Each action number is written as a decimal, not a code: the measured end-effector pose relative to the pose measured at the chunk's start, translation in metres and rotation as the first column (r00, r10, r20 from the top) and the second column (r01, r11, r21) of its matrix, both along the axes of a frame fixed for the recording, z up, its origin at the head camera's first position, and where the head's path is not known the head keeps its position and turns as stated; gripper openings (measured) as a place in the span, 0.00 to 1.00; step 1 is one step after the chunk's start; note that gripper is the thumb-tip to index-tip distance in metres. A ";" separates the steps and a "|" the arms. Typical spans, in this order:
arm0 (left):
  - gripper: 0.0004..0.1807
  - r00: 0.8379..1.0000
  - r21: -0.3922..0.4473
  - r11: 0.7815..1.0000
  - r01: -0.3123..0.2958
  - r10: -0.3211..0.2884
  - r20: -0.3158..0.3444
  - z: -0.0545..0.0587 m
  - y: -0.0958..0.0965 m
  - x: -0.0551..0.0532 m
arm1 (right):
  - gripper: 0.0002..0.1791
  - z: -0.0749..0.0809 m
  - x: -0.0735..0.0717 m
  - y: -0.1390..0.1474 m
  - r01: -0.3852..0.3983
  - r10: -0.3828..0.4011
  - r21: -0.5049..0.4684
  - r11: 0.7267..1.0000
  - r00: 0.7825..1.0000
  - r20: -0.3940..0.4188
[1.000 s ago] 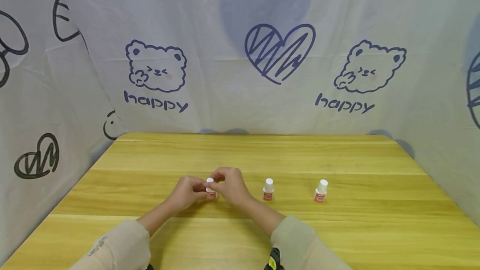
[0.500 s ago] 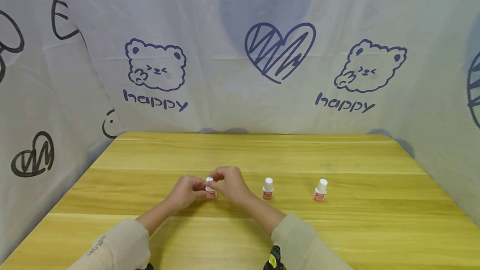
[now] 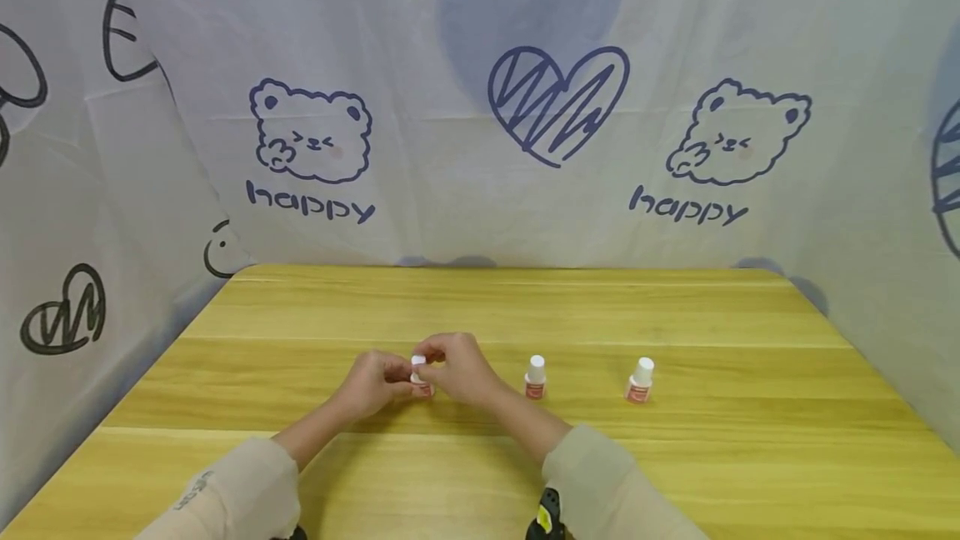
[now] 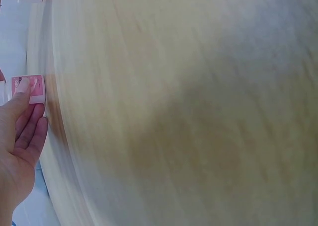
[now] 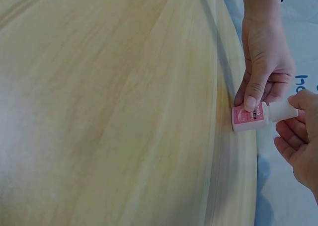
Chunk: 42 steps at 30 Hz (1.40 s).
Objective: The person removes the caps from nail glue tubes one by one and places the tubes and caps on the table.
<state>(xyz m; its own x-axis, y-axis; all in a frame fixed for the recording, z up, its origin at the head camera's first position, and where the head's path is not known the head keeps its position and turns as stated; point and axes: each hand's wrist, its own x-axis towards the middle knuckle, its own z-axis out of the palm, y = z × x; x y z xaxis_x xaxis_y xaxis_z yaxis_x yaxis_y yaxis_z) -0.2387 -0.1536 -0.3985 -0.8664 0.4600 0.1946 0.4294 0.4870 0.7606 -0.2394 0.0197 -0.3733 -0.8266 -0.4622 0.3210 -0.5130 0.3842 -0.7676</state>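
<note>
A small bottle [image 5: 243,120] with a white cap and a pink label stands on the table between my two hands. My left hand [image 3: 371,387] grips its body, the thumb lying on the label in the left wrist view. From the other side my right hand [image 3: 462,372] pinches the white cap [image 5: 282,111] between thumb and fingers. In the right wrist view the cap sits in line with the bottle's neck. Two like bottles stand upright to the right, a middle bottle [image 3: 535,379] and a right bottle [image 3: 639,382], both capped.
All the bottles stand in a rough row across the wood-grain table [image 3: 675,473]. A white cloth [image 3: 450,207] printed with bears and hearts hangs behind the table and along both sides.
Both hands keep their hold on the left bottle, with only very slight movement of the right-hand fingers at the cap. The other bottles stay in place.
</note>
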 end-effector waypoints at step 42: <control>0.09 1.000 0.014 1.000 -0.012 0.012 0.015 -0.002 -0.001 -0.001 | 0.06 0.002 0.001 0.000 0.055 -0.055 0.018 0.998 0.998 0.029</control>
<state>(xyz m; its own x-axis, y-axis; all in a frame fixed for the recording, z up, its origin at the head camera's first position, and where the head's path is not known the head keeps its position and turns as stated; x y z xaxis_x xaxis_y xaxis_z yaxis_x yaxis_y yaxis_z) -0.2398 -0.1541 -0.4005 -0.8746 0.4470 0.1878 0.4121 0.4810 0.7738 -0.2384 0.0196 -0.3709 -0.8598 -0.4214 0.2885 -0.4681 0.4247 -0.7749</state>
